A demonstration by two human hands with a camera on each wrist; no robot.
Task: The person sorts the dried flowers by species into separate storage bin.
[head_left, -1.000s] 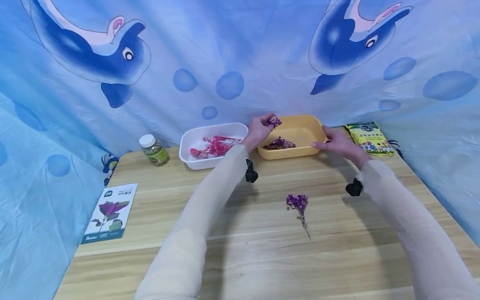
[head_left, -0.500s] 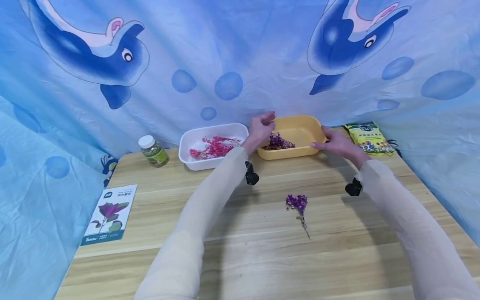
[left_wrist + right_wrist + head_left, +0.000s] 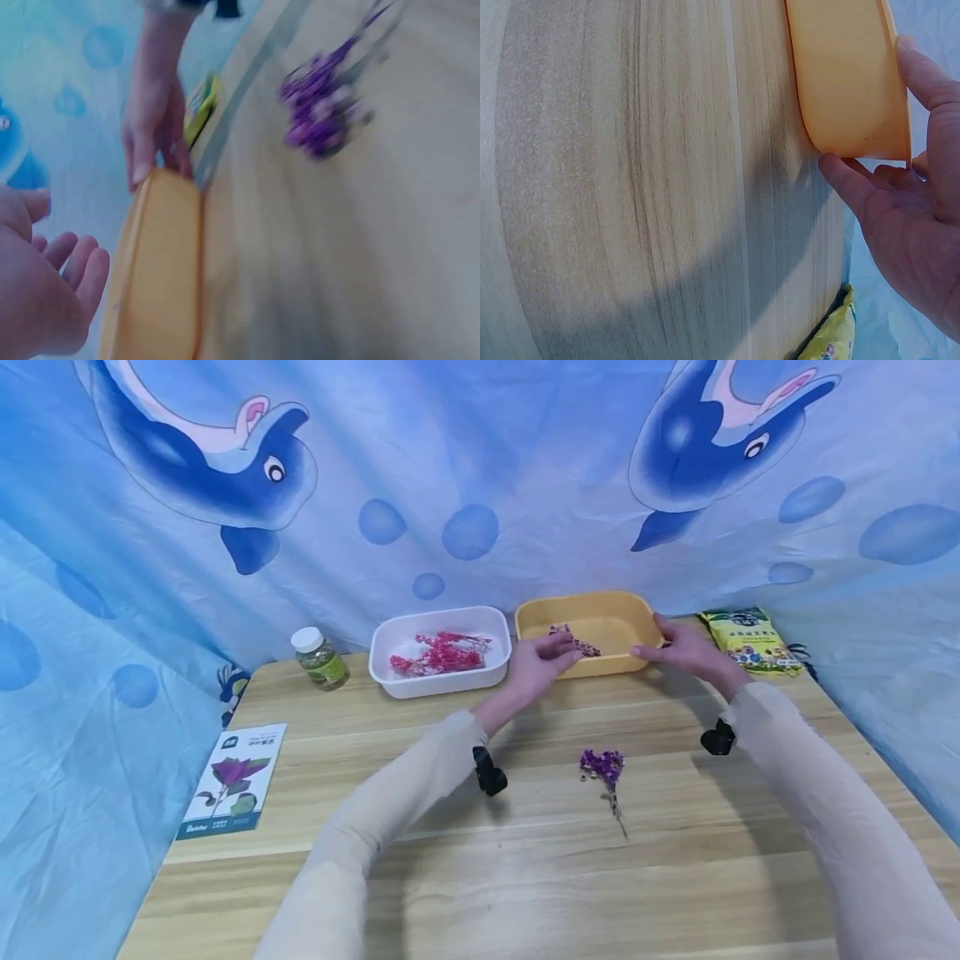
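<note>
My left hand (image 3: 534, 670) hovers at the front left of a yellow plastic basin (image 3: 622, 665), its fingers loosely bent with nothing between them. In the left wrist view the fingers (image 3: 91, 281) are spread apart beside the basin wall. Dried purple flowers (image 3: 587, 647) lie inside the basin, partly hidden behind that hand. At the basin's right end, my right hand (image 3: 692, 652) grips it, thumb on the rim and fingers against the outer wall. Another purple dried flower sprig (image 3: 603, 767) lies on the wooden table, nearer to me.
Left of the basin stands a white basin (image 3: 382, 670) with pink dried flowers (image 3: 442, 653). Further left are a lidded jar (image 3: 321, 658) and a plant booklet (image 3: 234, 781). A yellow packet (image 3: 750, 640) lies on the right. A blue dolphin curtain (image 3: 555, 485) hangs behind the table.
My left hand has let go of a purple flower bunch, which dropped into the yellow basin. The hand then drew back toward me. My right hand keeps its hold on the basin.
</note>
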